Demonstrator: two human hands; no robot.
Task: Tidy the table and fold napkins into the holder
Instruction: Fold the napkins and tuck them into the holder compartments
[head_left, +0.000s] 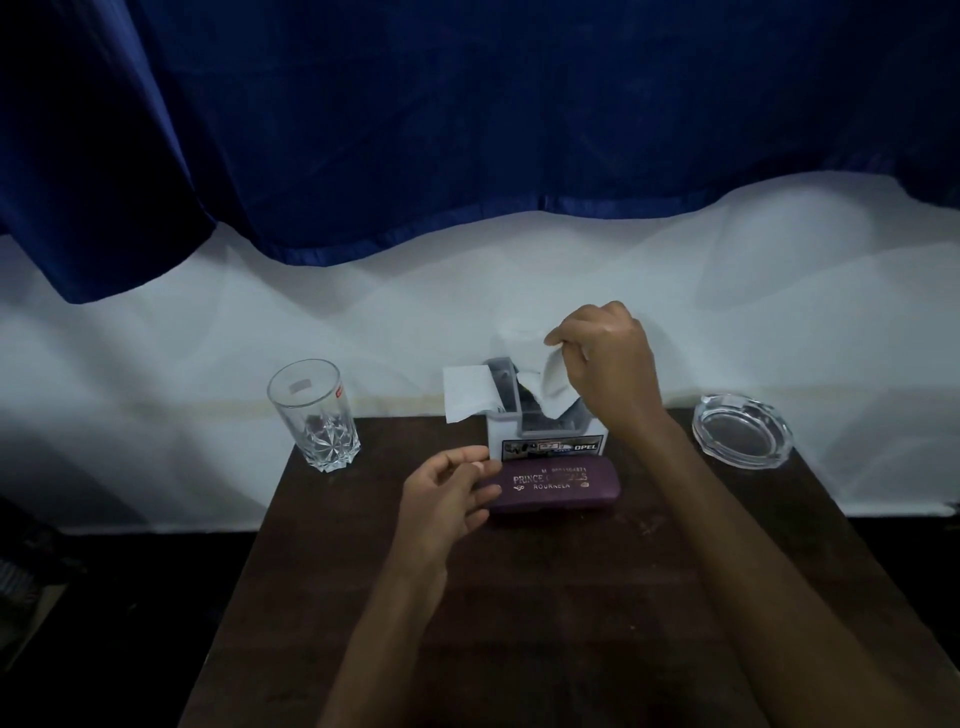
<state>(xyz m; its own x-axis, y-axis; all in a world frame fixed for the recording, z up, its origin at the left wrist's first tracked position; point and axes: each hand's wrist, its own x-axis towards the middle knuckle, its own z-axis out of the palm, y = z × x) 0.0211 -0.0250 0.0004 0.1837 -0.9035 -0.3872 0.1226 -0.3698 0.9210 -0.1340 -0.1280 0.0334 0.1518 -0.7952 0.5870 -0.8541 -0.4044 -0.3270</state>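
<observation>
glass (314, 415): clear tumbler with a cut base, upright near the far left corner of the dark wooden surface (519, 597), well apart from everything else.
left hand (449, 499): hovering low over the surface, palm turned inward, fingers (480, 465) loosely spread and holding nothing; the fingertips sit at the left end of the case, contact too dim to judge.
case (558, 486): purple spectacle case with pale lettering, lying flat and lengthwise just in front of the holder, apparently touching its front face.
left napkin (467, 392): white sheet, folded over the left side of the holder and hanging outside it.
holder (545, 431): grey box-shaped napkin holder with a printed label on the front, standing at the far edge of the surface, centre.
right napkin (556, 384): white, crumpled, its lower end down in the holder's top opening, its upper end lifted above the rim.
right hand (608, 358): raised over the holder, fingers pinched narrow on the upper edge of the right napkin.
ashtray (743, 431): clear glass, at the far right corner of the surface.
backdrop: white cloth (208, 338) behind the surface, blue curtain (415, 130) above it.
</observation>
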